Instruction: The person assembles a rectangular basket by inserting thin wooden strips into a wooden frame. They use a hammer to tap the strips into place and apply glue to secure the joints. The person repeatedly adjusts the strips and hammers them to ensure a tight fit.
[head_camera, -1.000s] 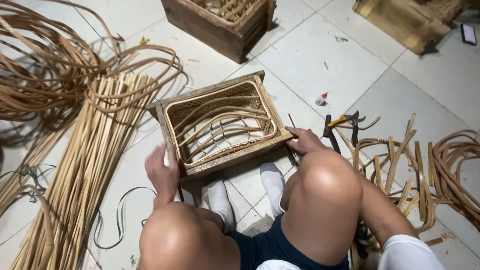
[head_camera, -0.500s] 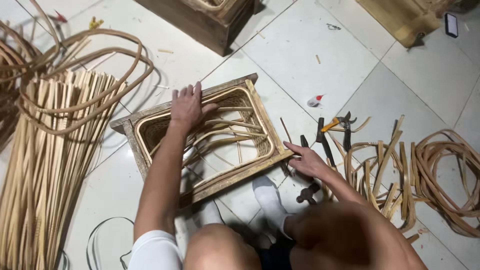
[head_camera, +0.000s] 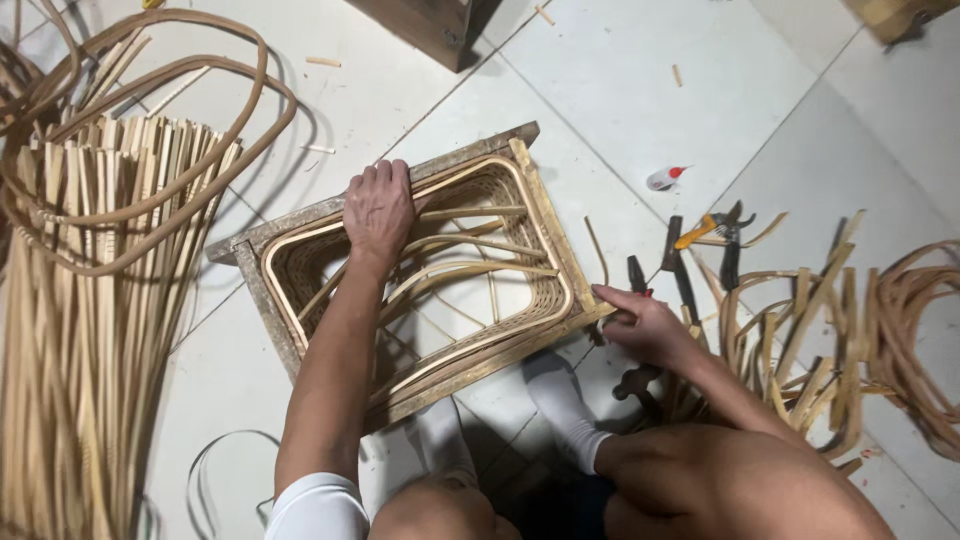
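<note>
Frame lies under left hand; right hand touches its corner.

Rattan bundle cut off at left/btm edge; dark tool half hidden under right hand.

Frame: weathered grey-brown wood. Weave inside: pale tan, banded. Strips: light straw yellow. Coils: darker honey brown. Floor: white tiles, grey grout. Socks: white. Cutters: black, orange handle. Bottle: white, red cap.
</note>
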